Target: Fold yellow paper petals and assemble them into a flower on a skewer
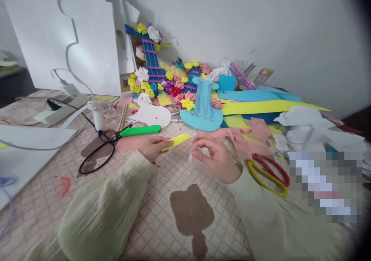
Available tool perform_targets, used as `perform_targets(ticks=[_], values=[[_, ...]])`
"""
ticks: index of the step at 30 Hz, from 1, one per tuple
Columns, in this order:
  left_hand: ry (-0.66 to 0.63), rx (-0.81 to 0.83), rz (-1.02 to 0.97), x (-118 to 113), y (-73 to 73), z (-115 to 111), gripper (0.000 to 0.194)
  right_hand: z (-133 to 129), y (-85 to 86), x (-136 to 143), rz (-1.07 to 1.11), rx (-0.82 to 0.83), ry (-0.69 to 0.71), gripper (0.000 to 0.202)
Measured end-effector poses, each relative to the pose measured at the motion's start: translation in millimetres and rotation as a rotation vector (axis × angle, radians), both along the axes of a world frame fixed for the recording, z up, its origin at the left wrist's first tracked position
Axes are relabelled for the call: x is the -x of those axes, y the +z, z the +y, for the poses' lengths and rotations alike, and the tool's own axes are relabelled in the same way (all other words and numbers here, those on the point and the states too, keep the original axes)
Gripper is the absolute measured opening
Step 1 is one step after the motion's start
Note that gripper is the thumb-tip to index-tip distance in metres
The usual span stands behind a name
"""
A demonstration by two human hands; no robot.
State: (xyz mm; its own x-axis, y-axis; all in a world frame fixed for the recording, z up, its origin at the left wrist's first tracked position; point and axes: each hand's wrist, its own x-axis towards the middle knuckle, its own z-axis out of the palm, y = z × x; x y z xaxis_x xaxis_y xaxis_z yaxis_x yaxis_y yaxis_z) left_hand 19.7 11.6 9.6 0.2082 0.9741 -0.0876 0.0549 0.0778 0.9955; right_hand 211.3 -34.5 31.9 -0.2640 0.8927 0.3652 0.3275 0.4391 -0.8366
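My left hand (153,148) is closed on one end of a yellow paper strip (180,140), whose pointed tip reaches toward my right hand. Fingers curled, my right hand (213,154) is just right of that tip, with a small whitish bit (190,159) by its thumb and forefinger; I cannot make out what it is. Beyond both hands lies a light blue harp-like paper shape (201,118) with strings and a yellow paper flower (188,104) on it. A green-handled cutter (140,130) rests past my left hand.
Black-handled scissors (97,158) and a white glue gun (97,116) lie on the left, near a power strip (62,106). Yellow-and-red-handled scissors (269,176) are beside my right sleeve. Paper flowers (142,87), blue strips (257,95) and crumpled white paper (304,125) crowd the back.
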Motion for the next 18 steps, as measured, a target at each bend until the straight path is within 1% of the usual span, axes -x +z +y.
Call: perform_targets(ticks=[3, 6, 9, 12, 15, 18], values=[[0.038, 0.078, -0.05, -0.9, 1.1, 0.5, 0.027, -2.3, -1.8, 3.6, -0.032, -0.026, -0.026, 0.004], [0.047, 0.103, -0.055, -1.6, 3.1, 0.0, 0.026, -5.4, -0.9, 6.6, -0.052, -0.035, -0.041, 0.003], [0.05, 0.049, 0.009, -2.1, 7.6, -2.0, 0.024, -8.4, 1.8, 10.1, -0.067, -0.094, -0.089, 0.002], [0.008, -0.03, 0.055, -4.4, 14.1, -6.5, 0.023, -10.3, 4.1, 13.5, -0.072, -0.163, -0.159, 0.004], [-0.043, -0.089, 0.04, -8.7, 20.7, -12.9, 0.022, -11.4, 5.3, 15.5, -0.067, -0.195, -0.226, 0.004], [-0.049, -0.149, 0.004, -12.9, 25.4, -18.6, 0.021, -12.0, 6.4, 16.1, -0.076, -0.233, -0.303, 0.003]])
